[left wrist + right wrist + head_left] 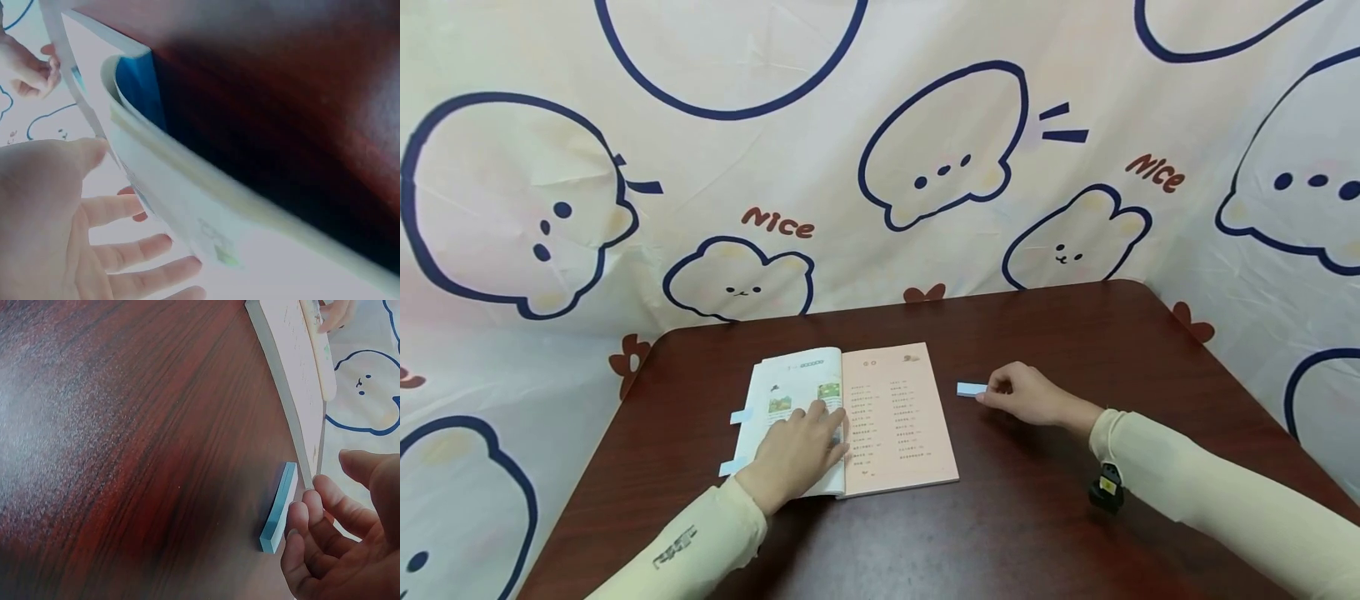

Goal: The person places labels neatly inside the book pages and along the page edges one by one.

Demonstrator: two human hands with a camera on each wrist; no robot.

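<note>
An open book (898,425) lies on the table, its left page white with small green pictures and its right page pink with lines of print. My left hand (797,450) rests on the left page near the spine, fingers outstretched. In the left wrist view, the fingers (150,247) spread along the bulging page. To the right of the book lies a small block of light blue sticky notes (279,506). My right hand (1026,393) is at its right end, fingers loosely curled with fingertips right beside the block. The thumb (362,464) stands apart from the other fingers.
Two light blue tabs (741,417) stick out from the book's left edge. The dark brown table (1000,525) reaches back to a cloth (940,167) printed with cartoon animals, which also hangs at both sides. A small black device (1107,489) hangs beneath the right cuff.
</note>
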